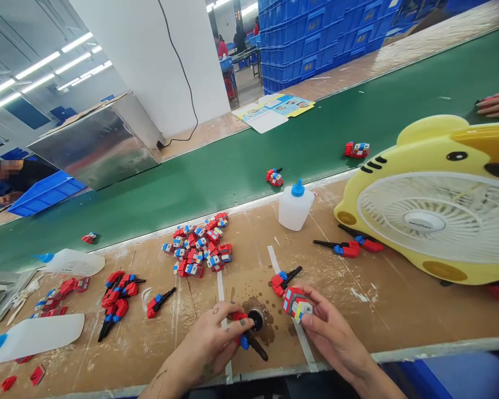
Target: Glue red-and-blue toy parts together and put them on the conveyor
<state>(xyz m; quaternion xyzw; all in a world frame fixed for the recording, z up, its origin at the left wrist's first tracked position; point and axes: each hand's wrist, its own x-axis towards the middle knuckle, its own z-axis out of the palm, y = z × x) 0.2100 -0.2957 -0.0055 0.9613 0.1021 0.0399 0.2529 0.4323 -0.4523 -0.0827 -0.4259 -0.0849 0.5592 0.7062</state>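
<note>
My left hand (216,341) pinches a red and blue part with a black rod (255,346), low over the table beside a small round black-centred dish (255,320). Wet spots surround the dish. In my right hand (330,327) is a red, grey and yellow toy piece (296,303), held between thumb and fingers. Just beyond that piece lies another red and blue part with a black rod (279,281). Further back sits a heap of red, white and blue pieces (199,246). A loose rod part (157,303) rests left of my left hand.
A white bottle with a blue tip (295,209) stands behind my hands. A yellow fan (424,216) fills the right side. Beyond runs a green belt (216,172) carrying several pieces. More bottles (45,335) lie at left; another person's hand (497,104) is far right.
</note>
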